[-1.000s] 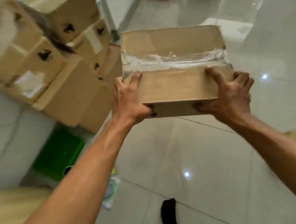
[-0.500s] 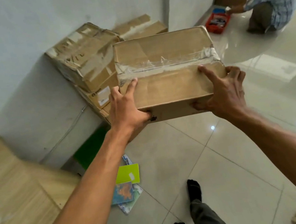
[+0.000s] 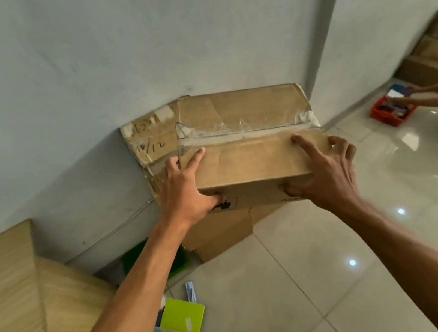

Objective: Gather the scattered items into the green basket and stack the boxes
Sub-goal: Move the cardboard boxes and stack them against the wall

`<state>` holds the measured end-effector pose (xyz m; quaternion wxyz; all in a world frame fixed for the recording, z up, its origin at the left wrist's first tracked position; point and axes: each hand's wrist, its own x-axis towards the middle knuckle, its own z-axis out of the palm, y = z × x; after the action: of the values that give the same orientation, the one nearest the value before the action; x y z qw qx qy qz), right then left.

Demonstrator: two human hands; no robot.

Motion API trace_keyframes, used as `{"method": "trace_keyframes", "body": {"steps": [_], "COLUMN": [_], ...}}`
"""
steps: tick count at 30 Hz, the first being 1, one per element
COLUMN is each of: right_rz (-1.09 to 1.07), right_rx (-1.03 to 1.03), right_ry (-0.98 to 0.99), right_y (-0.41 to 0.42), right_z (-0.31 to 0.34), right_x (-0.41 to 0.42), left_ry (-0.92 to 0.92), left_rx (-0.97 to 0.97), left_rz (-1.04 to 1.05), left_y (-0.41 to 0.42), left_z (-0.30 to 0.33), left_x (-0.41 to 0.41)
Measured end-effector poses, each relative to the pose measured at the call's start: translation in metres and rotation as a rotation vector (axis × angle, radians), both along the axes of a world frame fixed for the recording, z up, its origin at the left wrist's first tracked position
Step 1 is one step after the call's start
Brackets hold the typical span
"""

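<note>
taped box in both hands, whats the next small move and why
Probably lower the taped box straight down onto the boxes by the wall and square it up before letting go. The left hand and right hand grip its near corners, and it sits right over that stack; whether it already rests on it is unclear.

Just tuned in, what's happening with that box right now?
A person grips a taped cardboard box with both hands: left hand and right hand at its near corners, carrying it above the stacked boxes against the wall. Whether it already rests on them cannot be told. The green basket sits on the floor beside the stack, partly hidden by the left arm. Notebooks lie scattered on the tiles, not yet gathered. Another person reaches into a red crate at far right.
</note>
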<state>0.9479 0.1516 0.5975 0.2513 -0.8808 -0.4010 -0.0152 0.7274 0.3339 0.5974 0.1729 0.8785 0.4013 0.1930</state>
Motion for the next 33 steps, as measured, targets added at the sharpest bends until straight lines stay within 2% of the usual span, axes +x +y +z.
{"method": "trace_keyframes", "body": {"steps": [9,16,26,33], "right_rz": [0.096,0.072,0.188,0.392], "right_rx": [0.018,-0.023,-0.107,-0.314], "right_ry": [-0.065,-0.064,-0.043,-0.002], "right_y": [0.079,0.131,0.205,0.262], "right_z": [0.014,0.005,-0.029,-0.065], "right_x": [0.116,0.211,0.337,0.394], "left_ry": [-0.06,-0.075,0.031,0.259], "left_rx": [0.015,0.003,-0.015,-0.109], "left_rz": [0.092,0.095,0.235,0.417], "left_y": [0.057,0.109,0.146,0.163], "left_z": [0.004,-0.01,-0.042,-0.065], "left_x": [0.099,0.2,0.315,0.36]}}
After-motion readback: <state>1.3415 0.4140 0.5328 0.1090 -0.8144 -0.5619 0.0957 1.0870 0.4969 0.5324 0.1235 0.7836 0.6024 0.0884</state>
